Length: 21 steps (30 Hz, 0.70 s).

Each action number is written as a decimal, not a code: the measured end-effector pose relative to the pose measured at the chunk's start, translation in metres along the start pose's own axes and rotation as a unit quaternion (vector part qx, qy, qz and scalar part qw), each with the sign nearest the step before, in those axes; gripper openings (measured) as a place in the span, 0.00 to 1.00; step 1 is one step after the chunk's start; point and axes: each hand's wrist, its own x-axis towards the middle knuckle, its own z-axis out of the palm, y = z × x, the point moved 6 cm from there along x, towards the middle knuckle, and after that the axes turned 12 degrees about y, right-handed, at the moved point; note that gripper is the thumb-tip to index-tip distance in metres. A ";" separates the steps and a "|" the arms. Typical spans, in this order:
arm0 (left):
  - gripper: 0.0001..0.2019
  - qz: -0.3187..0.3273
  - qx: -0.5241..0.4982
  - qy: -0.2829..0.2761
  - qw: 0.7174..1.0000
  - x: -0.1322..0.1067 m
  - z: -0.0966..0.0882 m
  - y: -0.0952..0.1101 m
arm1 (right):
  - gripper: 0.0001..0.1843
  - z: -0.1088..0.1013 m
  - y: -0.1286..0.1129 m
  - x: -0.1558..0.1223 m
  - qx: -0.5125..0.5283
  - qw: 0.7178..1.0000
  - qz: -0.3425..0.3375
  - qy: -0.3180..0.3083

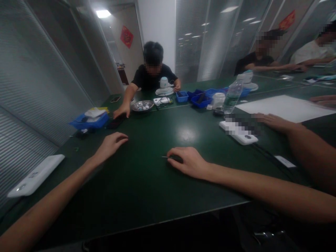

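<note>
My left hand (111,144) is over the left part of the green table (147,189), fingers loosely bent and thumb a little apart. I see nothing in it. Right of centre, my right hand (189,162) rests low at the tabletop, fingers closed round a thin tool (165,157). A slim metal tip sticks out to the left, with a dark part showing between the fingers. Its exact kind I cannot make out. Just beyond my left hand, a co-worker's hand (122,110) reaches to a dark object (117,121) on the table.
Blue trays (90,120) lie at the left and far middle, near a metal bowl (142,106). A water bottle (233,94), a white power strip (238,132) and another person's arm (301,140) are at the right. A second white strip (36,175) is at the left edge.
</note>
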 end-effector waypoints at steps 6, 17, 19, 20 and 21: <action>0.14 0.142 -0.170 -0.094 0.971 -0.027 0.044 0.131 | 0.14 -0.001 -0.002 0.000 0.001 1.000 -0.015 0.003; 0.10 0.134 -0.218 -0.091 0.962 -0.045 0.054 0.152 | 0.14 0.002 -0.002 0.000 -0.043 0.999 -0.019 -0.010; 0.10 0.127 -0.220 -0.096 0.963 -0.046 0.053 0.152 | 0.14 0.002 -0.001 0.000 -0.045 0.999 -0.019 -0.009; 0.09 0.125 -0.220 -0.097 0.963 -0.046 0.054 0.153 | 0.14 0.002 -0.001 -0.001 -0.044 0.999 -0.020 -0.010; 0.09 0.125 -0.220 -0.099 0.962 -0.047 0.054 0.153 | 0.14 0.003 -0.001 -0.001 -0.044 0.999 -0.021 -0.012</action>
